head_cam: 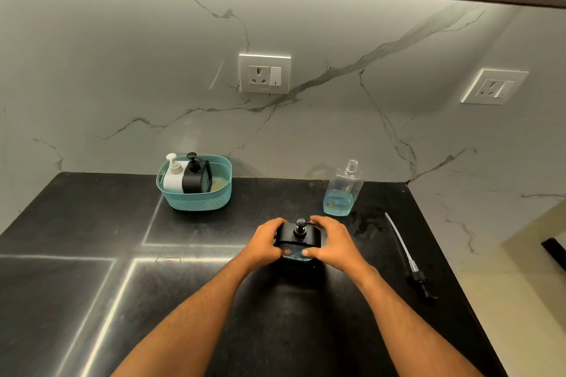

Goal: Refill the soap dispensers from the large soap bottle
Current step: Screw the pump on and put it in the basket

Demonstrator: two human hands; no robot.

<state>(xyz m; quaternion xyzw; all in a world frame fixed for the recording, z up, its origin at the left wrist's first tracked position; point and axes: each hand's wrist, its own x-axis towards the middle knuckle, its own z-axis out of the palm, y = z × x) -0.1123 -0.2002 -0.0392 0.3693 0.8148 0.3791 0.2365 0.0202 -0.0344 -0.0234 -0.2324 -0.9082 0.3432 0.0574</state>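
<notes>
Dispenser (pixel 298 242), black with a pump on top, stands on the dark surface (pixel 92 285) and is held from both sides. The left hand (pixel 269 242) grips its left side with curled fingers (pixel 283 222), thumb on the front. The right hand (pixel 332 243) grips the right side in the same way, its fingers (pixel 318 220) bent over the top edge near the pump. Behind them, to the right, stands an open clear bottle (pixel 341 190) with blue soap at the bottom. A loose pump tube (pixel 407 257) lies near the right edge. At the back left, a teal basket (pixel 196 196) holds a white dispenser (pixel 173 180) and a black one (pixel 194 179).
</notes>
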